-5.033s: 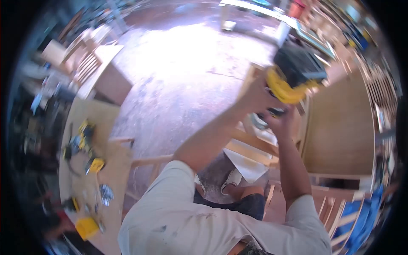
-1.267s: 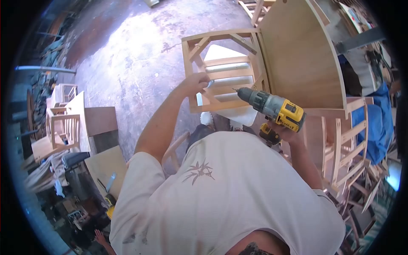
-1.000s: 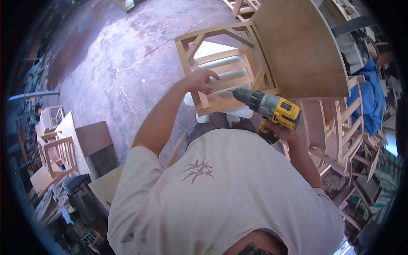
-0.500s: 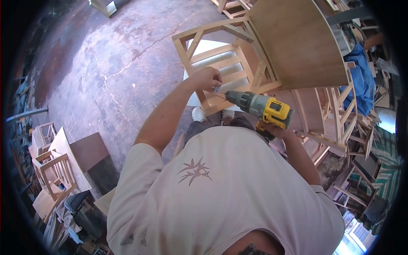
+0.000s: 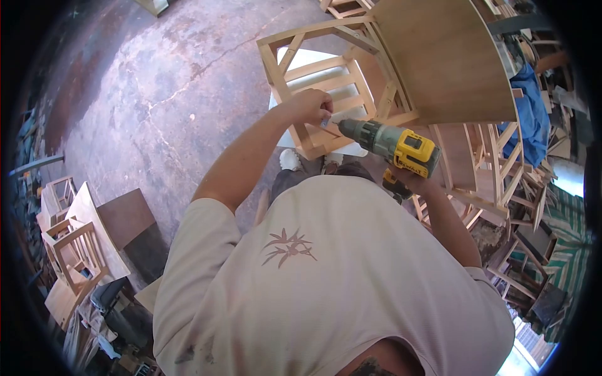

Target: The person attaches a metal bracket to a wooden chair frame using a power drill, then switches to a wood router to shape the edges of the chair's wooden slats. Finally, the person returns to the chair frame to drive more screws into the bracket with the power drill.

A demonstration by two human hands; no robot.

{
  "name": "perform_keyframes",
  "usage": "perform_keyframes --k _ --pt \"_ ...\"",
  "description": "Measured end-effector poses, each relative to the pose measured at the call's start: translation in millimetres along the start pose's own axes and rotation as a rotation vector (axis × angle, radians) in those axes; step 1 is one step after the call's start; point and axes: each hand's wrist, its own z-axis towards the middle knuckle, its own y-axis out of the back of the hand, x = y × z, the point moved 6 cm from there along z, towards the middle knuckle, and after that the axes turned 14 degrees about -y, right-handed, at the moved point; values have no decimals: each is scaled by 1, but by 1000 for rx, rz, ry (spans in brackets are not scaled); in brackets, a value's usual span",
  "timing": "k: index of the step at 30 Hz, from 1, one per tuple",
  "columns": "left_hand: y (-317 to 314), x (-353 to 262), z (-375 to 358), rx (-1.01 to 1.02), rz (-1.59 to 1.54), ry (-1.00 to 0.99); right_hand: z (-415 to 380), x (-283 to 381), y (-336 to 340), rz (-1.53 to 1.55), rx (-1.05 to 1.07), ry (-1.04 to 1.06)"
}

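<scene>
**One cordless drill, two bare hands, one braced wooden chair frame**

In the head view, one cordless drill points up and to the left, with its bit near the fingertips of the left hand. The body is yellow and black plastic behind a ribbed, rounded dark chuck. The right hand is closed around its handle, fingers wrapped and partly hidden by the drill. The left hand is nearly closed, its fingers curled in a pinch on one small bluish-grey piece, too small to identify.

Both hands are over the near side of the chair frame, which is made of smooth, pale, straight-edged wood. Three diagonal corner braces show plainly; the corner nearest the hands is partly covered. At least three flat parallel slats show through the opening, with a white sheet beneath them. One broad plywood panel, flat and brown-grained, stands against the frame's right side.

Two white shoes show below the frame on the worn, cracked concrete floor. A pale shirt with one leaf print fills the lower middle. At the right lie one crumpled blue sheet and a green-and-white striped sheet; at the left stands a slatted wooden chair.
</scene>
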Motion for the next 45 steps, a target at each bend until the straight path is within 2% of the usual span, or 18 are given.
perform_keyframes --k 5,8,14,17,20,35,45 --pt "0 0 4 26 3 -47 5 2 1 -117 -38 178" --pt "3 -2 3 39 15 -55 6 5 -5 -214 -10 175" --pt "3 0 6 64 42 -86 -9 54 -15 -187 -9 280" --pt "2 1 6 62 31 -102 1 39 -16 -235 -37 191" --pt "2 0 7 71 27 -101 -1 44 -16 -107 -32 204" --pt "2 -3 5 97 48 -142 1 49 -15 -60 -19 103" --pt "4 -6 3 82 27 -126 -3 59 -14 -65 -54 127"
